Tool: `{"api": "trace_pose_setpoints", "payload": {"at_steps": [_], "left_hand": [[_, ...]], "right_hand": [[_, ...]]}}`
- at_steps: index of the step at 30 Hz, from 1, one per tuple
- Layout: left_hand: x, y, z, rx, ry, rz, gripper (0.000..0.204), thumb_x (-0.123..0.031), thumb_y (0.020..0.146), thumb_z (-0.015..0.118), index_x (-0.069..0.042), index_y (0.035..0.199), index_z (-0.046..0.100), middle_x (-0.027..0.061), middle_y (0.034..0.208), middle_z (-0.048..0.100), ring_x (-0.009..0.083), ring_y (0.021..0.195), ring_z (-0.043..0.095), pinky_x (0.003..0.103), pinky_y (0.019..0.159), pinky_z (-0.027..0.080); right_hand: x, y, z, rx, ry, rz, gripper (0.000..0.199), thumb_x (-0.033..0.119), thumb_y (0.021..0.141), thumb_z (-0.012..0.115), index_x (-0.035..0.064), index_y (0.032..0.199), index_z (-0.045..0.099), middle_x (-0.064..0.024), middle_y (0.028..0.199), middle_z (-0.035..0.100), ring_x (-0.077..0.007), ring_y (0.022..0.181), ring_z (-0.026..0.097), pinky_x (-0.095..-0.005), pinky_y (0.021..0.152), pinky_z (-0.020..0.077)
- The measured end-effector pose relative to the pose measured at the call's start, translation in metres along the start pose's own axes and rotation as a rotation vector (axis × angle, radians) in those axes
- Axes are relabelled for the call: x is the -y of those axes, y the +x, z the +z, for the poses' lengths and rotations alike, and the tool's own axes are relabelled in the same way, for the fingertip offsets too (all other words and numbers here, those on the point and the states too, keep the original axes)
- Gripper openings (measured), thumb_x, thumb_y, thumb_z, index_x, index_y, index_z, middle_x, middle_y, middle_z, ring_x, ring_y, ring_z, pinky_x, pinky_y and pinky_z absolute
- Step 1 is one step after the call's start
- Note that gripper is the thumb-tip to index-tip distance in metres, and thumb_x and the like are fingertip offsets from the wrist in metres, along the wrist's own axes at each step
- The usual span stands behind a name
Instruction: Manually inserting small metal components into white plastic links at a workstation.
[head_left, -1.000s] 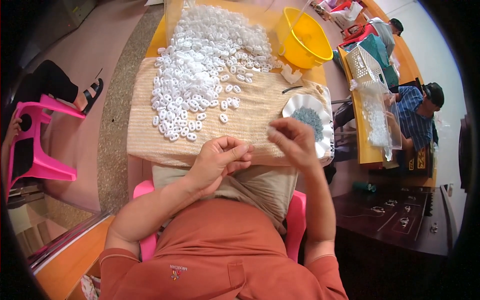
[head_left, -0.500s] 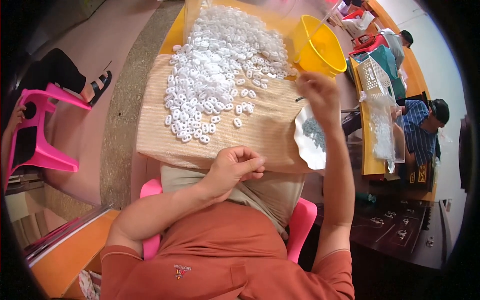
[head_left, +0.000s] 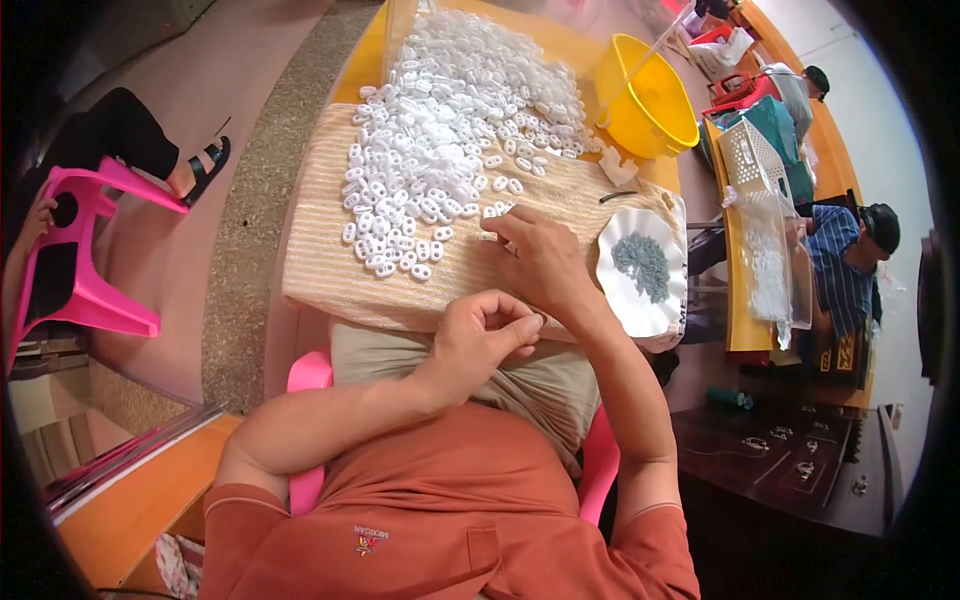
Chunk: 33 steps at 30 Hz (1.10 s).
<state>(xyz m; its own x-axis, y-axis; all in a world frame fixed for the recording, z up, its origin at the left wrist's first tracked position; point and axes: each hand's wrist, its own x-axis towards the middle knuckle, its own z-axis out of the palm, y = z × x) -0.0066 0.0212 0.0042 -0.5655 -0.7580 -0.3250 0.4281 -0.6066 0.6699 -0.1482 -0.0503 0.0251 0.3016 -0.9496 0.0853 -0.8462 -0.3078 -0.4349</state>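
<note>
The right hand is held beside white two-holed plastic pieces, grip indiscernible; the left hand is pinched closed.

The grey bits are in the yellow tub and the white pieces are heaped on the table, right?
Not quite: the grey bits are on the white plate, as the head view shows. The white pieces are heaped on the table.

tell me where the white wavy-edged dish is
In the head view, the white wavy-edged dish lies at the right end of the striped cloth, just right of the person's right hand and nearer the person than the yellow tub.
</note>
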Motion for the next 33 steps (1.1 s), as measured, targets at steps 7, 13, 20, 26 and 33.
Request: {"api": "trace_pose_setpoints", "payload": {"at_steps": [7, 13, 20, 26, 33], "left_hand": [[-0.028, -0.051, 0.032, 0.172, 0.519, 0.643, 0.017, 0.0, 0.083, 0.068, 0.001, 0.099, 0.063, 0.0108, 0.092, 0.068, 0.018, 0.081, 0.066, 0.028, 0.071, 0.053], [-0.046, -0.07, 0.033, 0.468, 0.498, 0.994, 0.031, -0.003, 0.076, 0.073, 0.0, 0.105, 0.062, 0.0191, 0.094, 0.068, 0.0272, 0.08, 0.068, 0.033, 0.07, 0.056], [-0.08, -0.085, 0.073, 0.241, 0.263, 1.171, 0.012, -0.007, 0.074, 0.07, -0.007, 0.086, 0.075, 0.014, 0.071, 0.067, 0.0203, 0.054, 0.063, 0.024, 0.042, 0.047], [-0.086, -0.084, 0.07, 0.363, 0.302, 1.16, 0.02, -0.004, 0.068, 0.069, -0.008, 0.087, 0.075, 0.012, 0.07, 0.065, 0.0176, 0.053, 0.061, 0.025, 0.042, 0.045], [-0.093, -0.098, 0.082, 0.222, 0.19, 1.002, 0.017, -0.007, 0.066, 0.071, -0.009, 0.082, 0.075, 0.0126, 0.071, 0.066, 0.0169, 0.051, 0.059, 0.022, 0.041, 0.042]], "right_hand": [[-0.017, -0.002, -0.001, -0.166, 0.001, -0.07, 0.017, 0.011, 0.081, 0.066, 0.005, 0.097, 0.069, -0.0111, 0.086, 0.065, -0.0294, 0.076, 0.065, -0.0363, 0.068, 0.0501], [-0.034, -0.003, -0.014, -0.164, -0.019, 0.069, 0.019, 0.009, 0.08, 0.067, 0.0018, 0.098, 0.068, -0.0123, 0.089, 0.065, -0.0274, 0.075, 0.064, -0.034, 0.067, 0.0496], [-0.033, 0.004, -0.011, -0.105, -0.046, 0.069, 0.028, 0.018, 0.08, 0.07, 0.0033, 0.103, 0.068, -0.0121, 0.092, 0.066, -0.0275, 0.073, 0.063, -0.0344, 0.068, 0.0501], [-0.03, 0.007, -0.012, -0.021, -0.146, 0.061, 0.029, 0.022, 0.083, 0.068, 0.0066, 0.107, 0.068, -0.0123, 0.094, 0.065, -0.0311, 0.081, 0.063, -0.0374, 0.074, 0.0485], [-0.037, 0.009, -0.002, -0.087, -0.103, 0.012, 0.02, 0.02, 0.085, 0.065, 0.0078, 0.1, 0.069, -0.011, 0.092, 0.064, -0.0311, 0.086, 0.062, -0.0371, 0.075, 0.0482]]}}
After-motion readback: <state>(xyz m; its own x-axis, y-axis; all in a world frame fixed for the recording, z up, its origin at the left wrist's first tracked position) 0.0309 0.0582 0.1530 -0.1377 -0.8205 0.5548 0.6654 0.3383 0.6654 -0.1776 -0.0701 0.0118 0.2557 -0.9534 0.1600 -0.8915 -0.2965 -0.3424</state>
